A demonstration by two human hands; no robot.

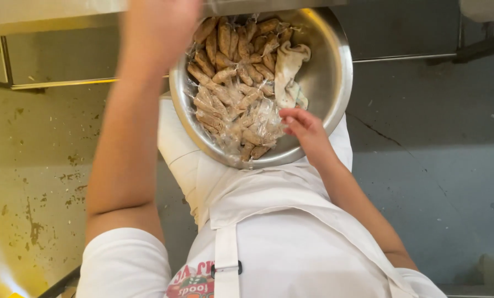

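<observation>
**Over the kitchen floor, a bowl of breaded sticks on the go**

Right against the person's white apron [269, 243], a big steel bowl [335, 66] sits tipped toward the body, looking braced there. Inside it, a heap of breaded finger-shaped pieces [230, 72] lies on crinkled clear plastic wrap [261, 118], with a pale, limp strip of dough or cloth [287, 69] draped along the far side.

The right hand [302, 124] dips in over the near rim, fingers [289, 115] drawn together at the edge of the plastic, apparently pinching it or one of the pieces just beside it; which one is too close to call. That low reach makes sense, since the food is piled toward the near rim.

The left hand [161, 27] is up high at the bowl's far left edge, blurred, and whether it is spread or gripping cannot be told. It may be steadying the rim, which would explain the tilt.

Below lies stained grey floor [440, 165], and a metal shelf edge [65, 83] runs along the top left.
</observation>
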